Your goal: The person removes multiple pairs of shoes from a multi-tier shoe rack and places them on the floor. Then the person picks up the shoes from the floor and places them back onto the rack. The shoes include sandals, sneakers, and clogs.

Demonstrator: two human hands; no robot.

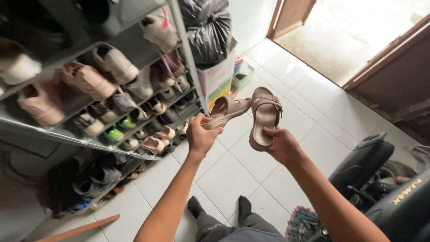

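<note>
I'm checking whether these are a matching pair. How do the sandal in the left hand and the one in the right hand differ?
The left hand holds its sandal side-on, with the ridged sole edge showing. The right hand holds its sandal footbed up, toe pointing away. The left hand grips from beneath, the right hand at the heel. Both are beige slip-on sandals with straps.

The shoe rack (89, 103) stands to the left, with a cardboard box (216, 78) just beyond its far end and a bag (207, 27) on top of the box. The scooter (385, 188) sits to the right. Between them, over the floor (233, 175), the left hand (201, 136) holds one sandal (226, 112) and the right hand (281, 144) another sandal (264, 117).
</note>
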